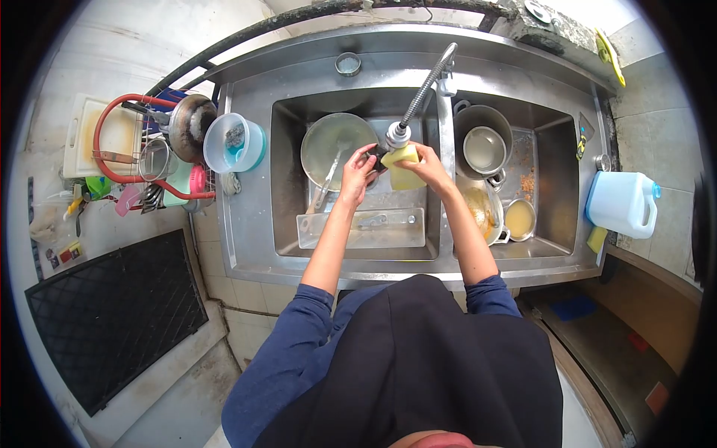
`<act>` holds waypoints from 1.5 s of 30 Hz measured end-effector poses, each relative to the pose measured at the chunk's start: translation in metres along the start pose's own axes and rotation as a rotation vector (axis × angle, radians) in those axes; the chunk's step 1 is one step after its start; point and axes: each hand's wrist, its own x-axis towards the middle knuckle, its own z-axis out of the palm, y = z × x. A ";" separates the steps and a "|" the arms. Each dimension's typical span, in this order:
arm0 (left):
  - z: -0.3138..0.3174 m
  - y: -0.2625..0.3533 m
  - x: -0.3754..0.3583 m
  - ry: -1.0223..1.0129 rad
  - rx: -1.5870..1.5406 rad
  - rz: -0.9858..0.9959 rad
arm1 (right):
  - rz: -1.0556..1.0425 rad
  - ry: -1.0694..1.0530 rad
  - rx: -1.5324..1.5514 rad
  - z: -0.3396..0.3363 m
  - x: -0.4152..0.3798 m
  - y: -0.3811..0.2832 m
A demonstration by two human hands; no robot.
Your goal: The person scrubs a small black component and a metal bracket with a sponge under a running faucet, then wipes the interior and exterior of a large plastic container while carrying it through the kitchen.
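Observation:
Both hands meet under the faucet head over the left sink basin. My left hand is closed around a small black object whose kind I cannot make out. In my right hand is a yellow sponge, gripped between thumb and fingers right below the faucet. A paler yellow area shows beneath it. Left of the hands lies a large round pan with cloudy liquid and a long-handled utensil. A clear rectangular tray sits at the basin's front.
The right basin holds a deep pot, a smaller pot, a wide pan and a bowl of yellowish liquid. On the left ledge stands a blue-white bucket beside a red-rimmed dish rack. A jug stands at right.

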 end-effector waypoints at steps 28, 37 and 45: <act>0.033 0.034 0.034 -0.240 0.691 -0.088 | 0.149 0.041 0.212 -0.011 -0.017 0.022; 0.037 0.046 0.028 -0.295 0.618 -0.107 | -0.037 0.013 0.042 -0.011 -0.015 0.018; 0.036 0.056 0.027 -0.232 0.685 -0.038 | 0.041 0.014 0.128 -0.002 -0.004 0.028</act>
